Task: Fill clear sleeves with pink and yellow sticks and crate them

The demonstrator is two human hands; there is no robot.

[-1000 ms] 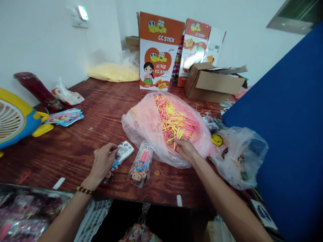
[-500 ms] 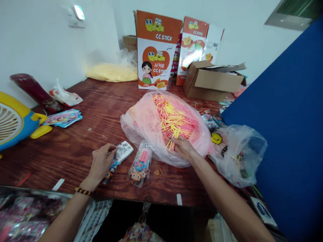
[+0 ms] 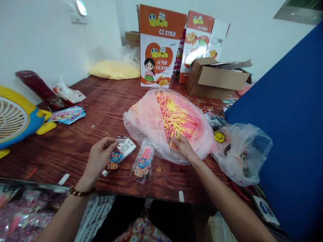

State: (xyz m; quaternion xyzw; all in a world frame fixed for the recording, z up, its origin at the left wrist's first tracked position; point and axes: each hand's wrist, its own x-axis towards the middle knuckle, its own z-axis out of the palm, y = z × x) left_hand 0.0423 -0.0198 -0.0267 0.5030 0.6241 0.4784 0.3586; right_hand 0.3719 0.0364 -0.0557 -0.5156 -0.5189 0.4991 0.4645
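My left hand [image 3: 101, 155] pinches the edge of a clear printed bag [image 3: 116, 160] with a cartoon face, just off a stack of white-backed packaging [image 3: 128, 148]. My right hand [image 3: 183, 145] is closed on a small bunch of yellow and pink sticks [image 3: 174, 138]. It is over the front of a big pinkish plastic bag [image 3: 143, 122] that lies open, full of loose pink and yellow sticks [image 3: 174, 112]. Between my hands a filled bag [image 3: 143, 163] with pink sticks inside lies flat on the wooden table [image 3: 106, 111].
Behind stand printed CC Stick boxes [image 3: 161, 47] and an open brown carton [image 3: 219, 79]. A crumpled clear bag [image 3: 252, 148] and a blue panel [image 3: 290, 111] are at right. To the left are a yellow-blue fan [image 3: 32, 117], tissues [image 3: 69, 94] and a dark red bottle [image 3: 35, 85].
My left hand has lifted the printed bag's edge slightly from the stack. In my right hand the sticks are gathered into a neater, more upright bunch. The view has shifted slightly.
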